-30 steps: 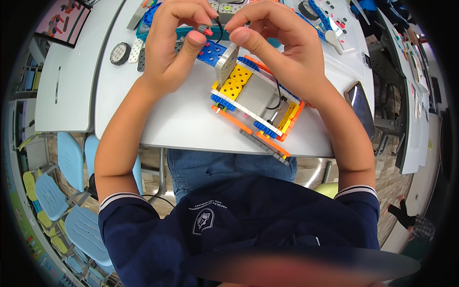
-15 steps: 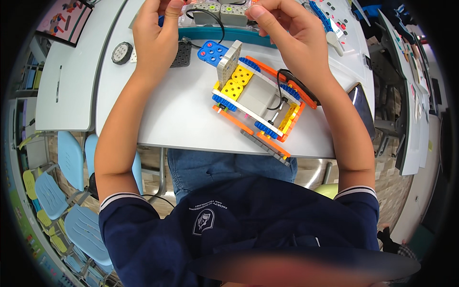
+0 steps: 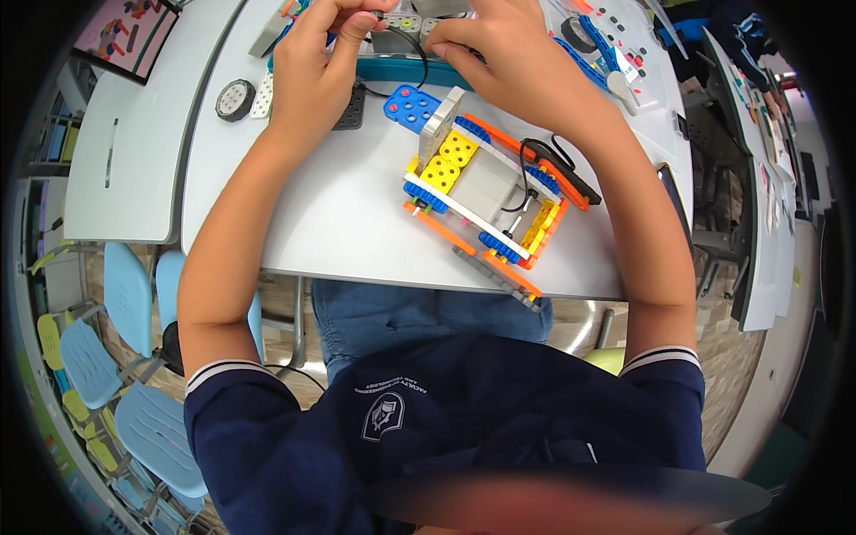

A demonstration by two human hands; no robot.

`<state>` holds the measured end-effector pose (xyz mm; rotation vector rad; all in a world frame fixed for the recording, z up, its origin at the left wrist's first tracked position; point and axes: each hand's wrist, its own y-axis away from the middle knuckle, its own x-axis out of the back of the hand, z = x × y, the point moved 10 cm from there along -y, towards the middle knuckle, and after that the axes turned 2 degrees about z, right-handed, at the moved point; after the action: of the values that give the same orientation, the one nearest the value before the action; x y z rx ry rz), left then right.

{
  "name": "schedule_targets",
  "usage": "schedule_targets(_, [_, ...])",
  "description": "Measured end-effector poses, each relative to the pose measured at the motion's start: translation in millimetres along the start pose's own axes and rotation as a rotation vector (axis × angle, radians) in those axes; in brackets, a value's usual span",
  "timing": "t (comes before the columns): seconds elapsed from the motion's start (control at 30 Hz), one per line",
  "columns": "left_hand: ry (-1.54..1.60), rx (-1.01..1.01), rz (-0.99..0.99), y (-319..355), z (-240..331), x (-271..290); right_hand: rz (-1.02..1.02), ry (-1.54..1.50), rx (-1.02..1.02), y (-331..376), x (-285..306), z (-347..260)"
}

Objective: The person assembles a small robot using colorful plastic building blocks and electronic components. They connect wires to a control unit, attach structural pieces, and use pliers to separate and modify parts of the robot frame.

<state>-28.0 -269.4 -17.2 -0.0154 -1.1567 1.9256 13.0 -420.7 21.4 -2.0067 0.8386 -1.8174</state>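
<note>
At the top of the view, my left hand (image 3: 316,76) pinches the end of a black cable (image 3: 422,64) between thumb and fingers. My right hand (image 3: 504,58) has its fingers bent against the right end of a light grey block (image 3: 396,37) with a green mark, partly covering it. These parts sit over a teal-edged tray (image 3: 392,69). Nearer me stands a built model (image 3: 481,183) with a grey box body, yellow plates, blue gears and orange legs. A blue plate (image 3: 412,109) and an upright grey plate (image 3: 440,127) form its far left end.
A grey-black wheel (image 3: 235,100) and a dark perforated plate (image 3: 353,111) lie left of the model. Blue beams (image 3: 584,62) and small loose parts are at the far right. A dark flat device (image 3: 675,201) lies along the right edge. A screen (image 3: 123,37) stands far left.
My right hand has moved left onto the grey block, its fingers now bent downward. My left hand has shifted slightly right, near the cable end. The whole view has shifted a little.
</note>
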Motion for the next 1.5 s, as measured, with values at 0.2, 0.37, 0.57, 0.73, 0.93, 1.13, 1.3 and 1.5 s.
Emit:
schedule_targets(0.2, [-0.014, 0.009, -0.056, 2, -2, -4, -0.049, 0.215, 0.112, -11, -26, 2])
schedule_targets(0.37, [0.030, 0.010, -0.047, 2, 1, -4, -0.123, 0.115, 0.135, -19, -34, 7])
schedule_targets(0.57, [0.059, 0.023, -0.049, 3, 2, -5, -0.247, 0.023, 0.178, -24, -38, 7])
schedule_targets(0.73, [0.017, -0.046, -0.022, 1, 13, -1, -0.215, 0.025, 0.179, -24, -25, 6])
schedule_targets(0.93, [0.047, -0.099, -0.050, -1, 29, -1, 0.024, -0.124, 0.097, -8, 13, 1])
schedule_targets(1.13, [0.591, 0.216, -0.165, 7, 17, -20, 0.252, -0.258, 0.116, 8, 17, -10])
schedule_targets(1.3, [0.704, 0.295, -0.181, 9, 12, -24, 0.472, -0.120, 0.112, 16, 21, -9])
schedule_targets(1.5, [0.694, 0.383, -0.167, 11, 7, -24, 0.513, -0.097, 0.149, 19, 19, -12])
